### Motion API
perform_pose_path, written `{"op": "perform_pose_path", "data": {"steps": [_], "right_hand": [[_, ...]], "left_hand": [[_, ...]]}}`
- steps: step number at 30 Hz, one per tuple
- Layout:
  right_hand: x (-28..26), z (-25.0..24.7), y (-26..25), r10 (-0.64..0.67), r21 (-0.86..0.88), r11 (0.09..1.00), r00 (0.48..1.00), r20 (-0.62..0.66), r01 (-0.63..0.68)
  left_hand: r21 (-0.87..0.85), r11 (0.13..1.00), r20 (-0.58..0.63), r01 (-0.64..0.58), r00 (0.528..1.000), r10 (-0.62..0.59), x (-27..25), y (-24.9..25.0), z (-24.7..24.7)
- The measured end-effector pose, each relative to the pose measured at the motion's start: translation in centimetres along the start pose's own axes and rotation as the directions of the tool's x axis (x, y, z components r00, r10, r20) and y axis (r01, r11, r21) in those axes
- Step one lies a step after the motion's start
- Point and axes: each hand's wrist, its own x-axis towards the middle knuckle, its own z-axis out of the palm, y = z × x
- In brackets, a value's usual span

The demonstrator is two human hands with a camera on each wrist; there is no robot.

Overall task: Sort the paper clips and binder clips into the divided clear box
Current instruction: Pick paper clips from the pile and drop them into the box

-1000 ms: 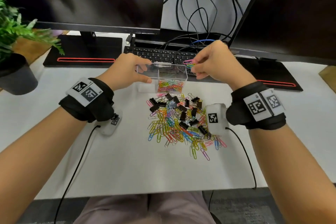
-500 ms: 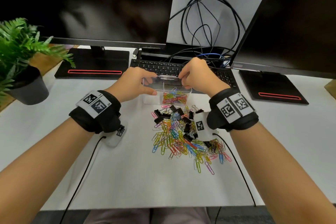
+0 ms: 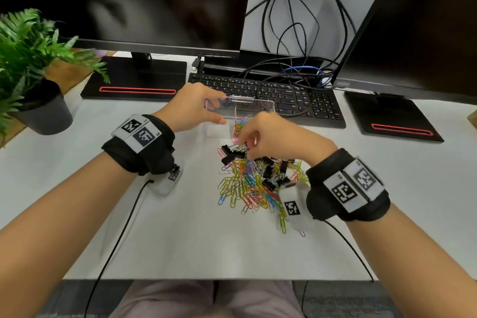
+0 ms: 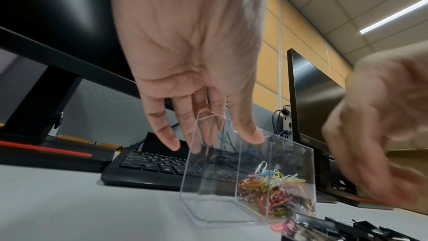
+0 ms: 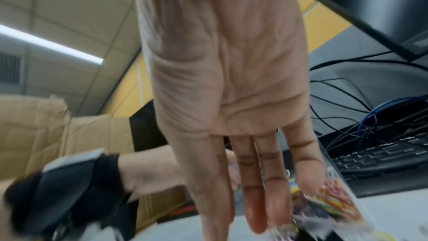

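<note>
The clear divided box (image 3: 260, 106) stands at the far edge of the pile. Its right compartment holds coloured paper clips (image 3: 241, 126); its left compartment shows nothing inside. My left hand (image 3: 219, 110) grips the box's left end, thumb on the near wall and fingers behind the far wall (image 4: 222, 140). The paper clips in the box (image 4: 277, 195) show through its wall (image 4: 208, 180). Loose coloured paper clips (image 3: 242, 186) lie mixed with black binder clips (image 3: 232, 153). My right hand (image 3: 246, 144) reaches down to the pile's far edge with straight fingers (image 5: 254, 217), blurred.
A black keyboard (image 3: 284, 97) lies right behind the box, with cables (image 3: 296, 33) hanging above it. Two monitor bases (image 3: 134, 77) (image 3: 392, 116) flank it. A potted plant (image 3: 31, 72) stands at far left. The desk's near edge (image 3: 206, 279) runs below the pile.
My right hand held pink clips beside the box, passed over its right compartment, and has come down to the pile's far edge. The left hand stays on the box.
</note>
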Motion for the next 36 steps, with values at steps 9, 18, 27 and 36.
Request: {"op": "perform_pose_path", "data": {"steps": [9, 18, 27, 36], "right_hand": [[-0.2, 2.9, 0.1, 0.094, -0.144, 0.988, 0.952, 0.291, -0.054], [-0.1, 4.1, 0.2, 0.084, -0.190, 0.981, 0.969, 0.232, -0.039], [-0.1, 4.3, 0.5, 0.009, -0.191, 0.981, 0.996, 0.084, 0.008], [-0.1, 3.3, 1.6, 0.059, 0.119, 0.991, 0.997, 0.053, -0.065]], "left_hand": [[0.009, 1.000, 0.006, 0.019, 1.000, -0.019, 0.0, -0.1, 0.0], [-0.007, 1.000, 0.007, 0.026, 1.000, -0.026, -0.1, 0.0, 0.1], [-0.009, 0.999, 0.009, 0.034, 0.999, -0.033, -0.1, 0.1, 0.1], [-0.025, 0.999, 0.008, 0.034, 0.999, -0.034, -0.1, 0.1, 0.0]]}}
